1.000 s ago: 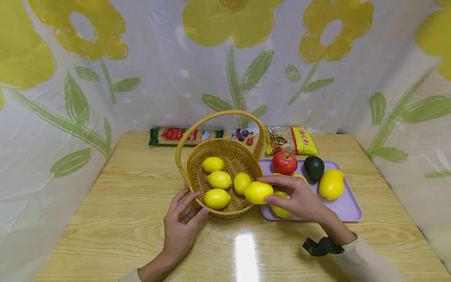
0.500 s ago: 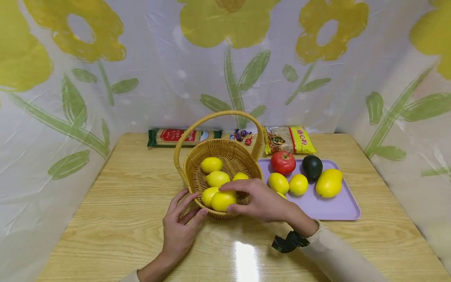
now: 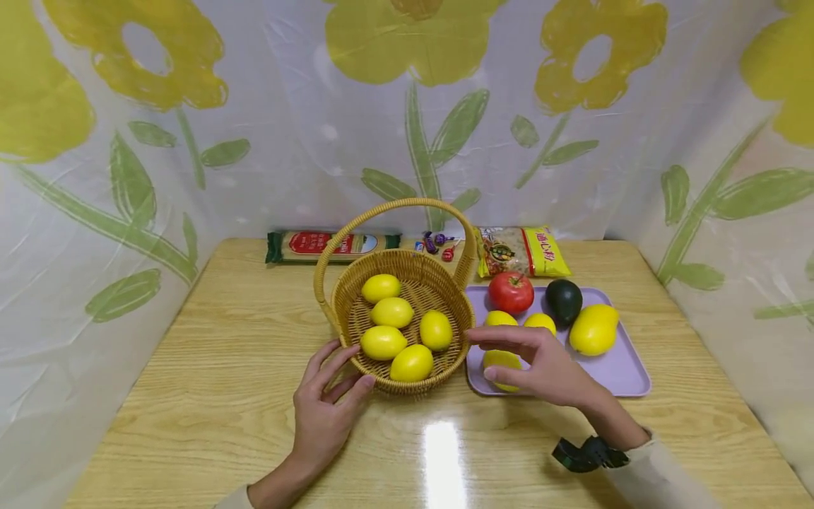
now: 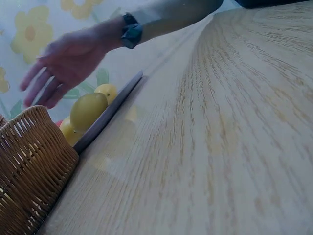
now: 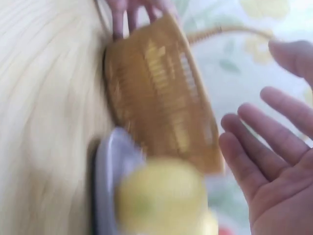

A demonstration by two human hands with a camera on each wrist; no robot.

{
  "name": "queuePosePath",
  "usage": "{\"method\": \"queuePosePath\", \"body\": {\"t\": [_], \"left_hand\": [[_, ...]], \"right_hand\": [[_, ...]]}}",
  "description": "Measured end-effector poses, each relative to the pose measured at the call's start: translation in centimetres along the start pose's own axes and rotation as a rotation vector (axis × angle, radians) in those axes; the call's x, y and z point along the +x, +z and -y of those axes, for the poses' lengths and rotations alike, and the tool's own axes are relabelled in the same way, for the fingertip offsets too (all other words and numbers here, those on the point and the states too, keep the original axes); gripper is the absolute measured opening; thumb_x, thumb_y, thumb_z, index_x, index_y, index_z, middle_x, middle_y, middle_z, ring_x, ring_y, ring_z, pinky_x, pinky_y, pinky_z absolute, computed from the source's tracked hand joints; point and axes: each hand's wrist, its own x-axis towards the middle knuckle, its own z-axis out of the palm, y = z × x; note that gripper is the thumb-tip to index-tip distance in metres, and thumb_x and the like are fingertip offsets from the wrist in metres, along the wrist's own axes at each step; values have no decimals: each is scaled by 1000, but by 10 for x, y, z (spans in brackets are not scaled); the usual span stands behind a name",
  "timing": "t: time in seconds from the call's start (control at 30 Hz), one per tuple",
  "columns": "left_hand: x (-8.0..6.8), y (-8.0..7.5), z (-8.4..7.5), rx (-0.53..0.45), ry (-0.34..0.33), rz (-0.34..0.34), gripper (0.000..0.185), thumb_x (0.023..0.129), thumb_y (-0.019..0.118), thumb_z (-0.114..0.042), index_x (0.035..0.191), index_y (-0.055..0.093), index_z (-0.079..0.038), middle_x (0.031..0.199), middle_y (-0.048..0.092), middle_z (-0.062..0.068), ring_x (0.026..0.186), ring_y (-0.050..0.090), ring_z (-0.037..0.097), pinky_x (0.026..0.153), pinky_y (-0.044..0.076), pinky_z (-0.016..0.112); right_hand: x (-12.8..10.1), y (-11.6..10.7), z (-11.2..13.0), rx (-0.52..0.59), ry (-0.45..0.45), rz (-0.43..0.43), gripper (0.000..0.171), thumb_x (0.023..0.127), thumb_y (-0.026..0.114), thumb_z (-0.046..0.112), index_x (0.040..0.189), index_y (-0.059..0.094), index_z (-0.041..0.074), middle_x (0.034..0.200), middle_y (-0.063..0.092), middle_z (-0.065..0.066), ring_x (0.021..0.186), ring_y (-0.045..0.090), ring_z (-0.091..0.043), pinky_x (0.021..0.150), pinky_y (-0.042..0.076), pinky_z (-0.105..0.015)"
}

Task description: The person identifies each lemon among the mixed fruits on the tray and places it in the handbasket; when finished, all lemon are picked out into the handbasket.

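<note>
Several lemons lie apart from one another inside a round wicker basket with a tall arched handle. My left hand rests its fingertips against the basket's near-left rim. Over the left part of a lilac tray, my right hand hovers with fingers extended and nothing held. Beneath it sits a lemon, partly covered by the hand; two more lemons lie just behind. In the right wrist view, the right hand is spread beside the basket, above a blurred lemon.
On the tray are also a tomato, an avocado and a mango-like yellow fruit. Along the back lie a noodle packet, small wrapped candies and a bag of pasta. Flower-printed curtains enclose the wooden table.
My right hand carried a lemon left into the basket, let it go near the front rim, and came back right over the tray. My left hand stayed at the rim.
</note>
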Motion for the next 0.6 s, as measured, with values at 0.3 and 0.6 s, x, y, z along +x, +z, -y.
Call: {"method": "queuePosePath", "body": {"t": [0.3,0.6], "left_hand": [[0,-2,1,13,3,-5,50,92,83,10,139,72,2,159,49,17,134,67,32,101,68,43],[0,-1,2,2,12,1,49,92,82,10,140,72,2,159,49,18,135,66,31,102,67,42]], "right_hand": [[-60,-35,-17,-50,97,-116,46,100,75,-4,145,69,6,145,68,-26,131,71,-18,113,62,-25],[-63,-28,-35,-98,215,-77,49,100,83,12,146,69,10,146,71,-12,128,73,-18,111,64,-27]]}}
